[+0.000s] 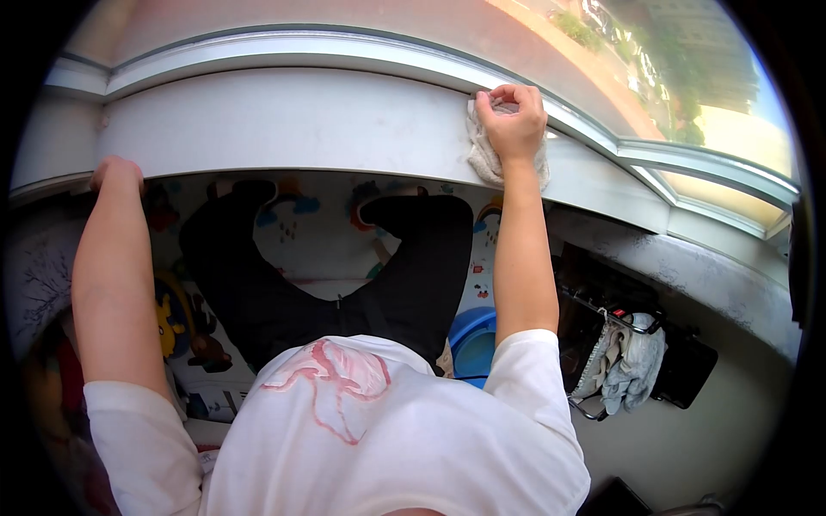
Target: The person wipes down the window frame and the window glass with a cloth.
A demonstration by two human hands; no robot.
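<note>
A light-coloured cloth (483,153) lies bunched on the white window sill (284,116), close to the window frame. My right hand (514,120) is on top of it, fingers curled and closed on the cloth. At the sill's left end, my left hand (118,172) rests at the front edge. Its fingers are mostly hidden, so their shape cannot be made out.
The window frame (344,45) curves behind the sill. Below the sill stands a blue basin (473,344). At the lower right, a grey cloth (635,365) hangs on a dark rack. Patterned wall covering (301,232) shows behind my legs.
</note>
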